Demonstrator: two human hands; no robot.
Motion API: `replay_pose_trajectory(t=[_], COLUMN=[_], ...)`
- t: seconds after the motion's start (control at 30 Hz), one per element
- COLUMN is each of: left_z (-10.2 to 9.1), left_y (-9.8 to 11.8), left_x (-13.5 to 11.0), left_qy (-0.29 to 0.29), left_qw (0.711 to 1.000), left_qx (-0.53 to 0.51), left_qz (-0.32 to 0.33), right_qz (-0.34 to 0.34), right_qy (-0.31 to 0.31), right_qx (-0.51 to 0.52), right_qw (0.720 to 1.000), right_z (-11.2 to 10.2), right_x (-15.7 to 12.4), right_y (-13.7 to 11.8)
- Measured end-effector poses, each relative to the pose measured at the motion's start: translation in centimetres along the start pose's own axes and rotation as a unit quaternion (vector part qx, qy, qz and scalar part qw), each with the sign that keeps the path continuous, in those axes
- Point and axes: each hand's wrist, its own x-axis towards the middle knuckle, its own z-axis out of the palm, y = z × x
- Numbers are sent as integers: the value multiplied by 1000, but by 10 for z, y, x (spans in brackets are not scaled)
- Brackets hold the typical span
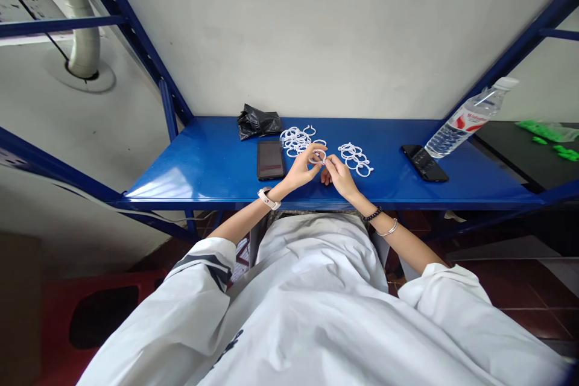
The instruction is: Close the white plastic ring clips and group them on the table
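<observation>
Between my two hands, just above the front of the blue table, is a white plastic ring (318, 155). My left hand (302, 169) is closed, thumb and fingers pinching the ring's left side. My right hand (338, 174) pinches the same ring at its right edge, where the fingertips hide a small part. Behind my left hand lies a tangled pile of similar white rings (295, 139), some with small knobs at their ends. To the right of my right hand, a smaller group of white rings (356, 158) rests on the table, overlapping one another.
On the blue table (212, 160), a dark phone-like device (270, 160) lies left of the pile, with a crumpled black plastic bag (257, 122) behind it. A black phone (425, 163) and a water bottle (468, 120) stand at right. Blue posts frame both sides; a wall rises behind.
</observation>
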Motion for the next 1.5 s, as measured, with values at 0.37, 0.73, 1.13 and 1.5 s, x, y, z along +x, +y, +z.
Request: replay_pose_trajectory(t=[0.37, 0.73, 1.13, 1.5], left_z=[-1, -4, 5, 0], left_y=[0, -3, 0, -6], left_x=[0, -1, -3, 2], left_qy=[3, 31, 63, 20], left_qw=[1000, 992, 964, 993], left_qx=[3, 124, 256, 115], left_qz=[-11, 21, 27, -21], right_qz=[-15, -102, -109, -124], right_qy=[-3, 62, 135, 161], right_qx=[20, -99, -144, -119], right_qw=[1000, 988, 974, 972], right_z=[0, 3, 5, 1], right_x=[-1, -7, -5, -3], right_y=[-2, -5, -3, 3])
